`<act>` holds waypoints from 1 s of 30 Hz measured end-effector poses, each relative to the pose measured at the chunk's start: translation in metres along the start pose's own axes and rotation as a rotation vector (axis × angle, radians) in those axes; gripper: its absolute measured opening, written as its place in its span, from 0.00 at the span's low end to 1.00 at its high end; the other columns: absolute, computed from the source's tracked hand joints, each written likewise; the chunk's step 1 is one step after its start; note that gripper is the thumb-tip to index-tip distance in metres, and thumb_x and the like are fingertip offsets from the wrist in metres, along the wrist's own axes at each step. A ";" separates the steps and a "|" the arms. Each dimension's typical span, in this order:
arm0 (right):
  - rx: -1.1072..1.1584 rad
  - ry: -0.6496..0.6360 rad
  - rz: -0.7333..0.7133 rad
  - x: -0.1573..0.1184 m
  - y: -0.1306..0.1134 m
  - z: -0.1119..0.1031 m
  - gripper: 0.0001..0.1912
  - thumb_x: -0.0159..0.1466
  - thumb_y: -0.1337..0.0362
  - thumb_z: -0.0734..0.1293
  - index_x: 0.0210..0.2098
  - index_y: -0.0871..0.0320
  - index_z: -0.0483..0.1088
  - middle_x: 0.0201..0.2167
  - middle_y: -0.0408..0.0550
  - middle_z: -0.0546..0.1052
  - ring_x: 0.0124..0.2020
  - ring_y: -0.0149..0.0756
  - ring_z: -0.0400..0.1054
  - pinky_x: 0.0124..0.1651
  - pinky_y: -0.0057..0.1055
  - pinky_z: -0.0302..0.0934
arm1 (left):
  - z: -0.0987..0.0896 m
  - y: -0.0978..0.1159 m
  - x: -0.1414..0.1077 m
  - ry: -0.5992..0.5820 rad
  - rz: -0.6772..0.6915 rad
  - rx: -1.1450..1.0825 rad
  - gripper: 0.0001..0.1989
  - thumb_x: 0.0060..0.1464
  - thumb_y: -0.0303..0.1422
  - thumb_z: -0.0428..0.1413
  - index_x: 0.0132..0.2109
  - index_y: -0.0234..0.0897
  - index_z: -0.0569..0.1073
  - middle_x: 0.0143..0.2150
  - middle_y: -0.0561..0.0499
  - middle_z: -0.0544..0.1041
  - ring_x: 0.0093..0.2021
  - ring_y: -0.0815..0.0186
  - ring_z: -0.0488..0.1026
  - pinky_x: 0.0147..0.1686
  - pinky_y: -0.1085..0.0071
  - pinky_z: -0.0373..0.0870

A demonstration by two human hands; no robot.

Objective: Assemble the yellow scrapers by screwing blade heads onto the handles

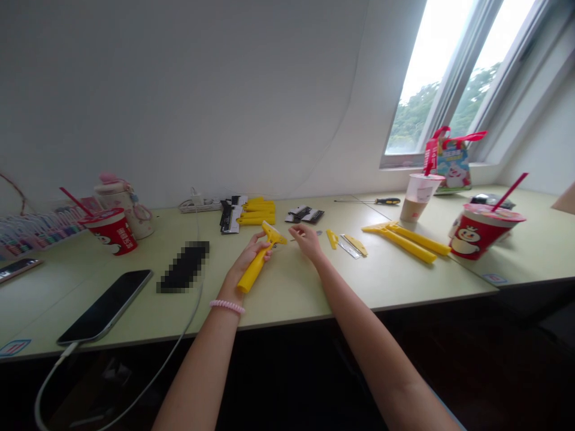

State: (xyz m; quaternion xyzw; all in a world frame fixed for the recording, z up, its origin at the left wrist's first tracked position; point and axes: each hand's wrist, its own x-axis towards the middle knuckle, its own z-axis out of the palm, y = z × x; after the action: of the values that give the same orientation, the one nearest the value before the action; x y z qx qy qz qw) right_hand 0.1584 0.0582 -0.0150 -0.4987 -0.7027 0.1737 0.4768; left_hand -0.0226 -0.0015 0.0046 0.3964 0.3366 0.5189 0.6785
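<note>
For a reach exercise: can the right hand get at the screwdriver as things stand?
Probably yes: the right hand is empty, and nothing lies between it and the screwdriver, though reaching it takes a stretch.

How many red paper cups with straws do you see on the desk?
2. One red paper cup stands at the left, beside a pink-topped bottle; the other red paper cup stands at the right, below the window. Others could be hidden, but none shows.

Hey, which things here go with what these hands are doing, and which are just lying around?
In use: left hand gripping a yellow plastic scraper; right hand near a metal blade; spare yellow scrapers.
Lying about: smartphone; screwdriver; red cup; milk tea cup.
</note>
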 end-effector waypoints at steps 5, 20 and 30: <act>-0.507 0.110 0.102 0.001 0.032 -0.023 0.13 0.55 0.68 0.61 0.39 0.57 0.72 0.54 0.58 0.63 0.56 0.52 0.49 0.54 0.50 0.44 | -0.007 -0.003 0.009 0.078 -0.015 -0.061 0.29 0.43 0.20 0.54 0.52 0.42 0.57 0.32 0.51 0.68 0.20 0.76 0.65 0.16 0.82 0.57; -0.137 0.114 -0.148 -0.004 0.019 -0.054 0.10 0.60 0.68 0.57 0.36 0.57 0.69 0.36 0.49 0.71 0.36 0.35 0.64 0.38 0.30 0.57 | -0.010 -0.005 0.011 0.135 0.074 -0.108 0.24 0.43 0.19 0.54 0.47 0.41 0.58 0.35 0.49 0.69 0.19 0.78 0.64 0.16 0.83 0.58; -0.124 0.022 -0.373 -0.012 -0.003 -0.041 0.11 0.61 0.68 0.56 0.32 0.57 0.70 0.33 0.50 0.72 0.38 0.37 0.63 0.42 0.31 0.57 | -0.004 -0.001 0.007 0.179 0.059 -0.092 0.25 0.42 0.19 0.55 0.48 0.40 0.59 0.32 0.51 0.69 0.19 0.78 0.64 0.15 0.83 0.57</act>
State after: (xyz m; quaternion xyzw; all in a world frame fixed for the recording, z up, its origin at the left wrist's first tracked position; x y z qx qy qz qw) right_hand 0.1924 0.0374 0.0014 -0.3902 -0.7871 0.0334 0.4765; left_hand -0.0239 0.0059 0.0019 0.3265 0.3599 0.5870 0.6476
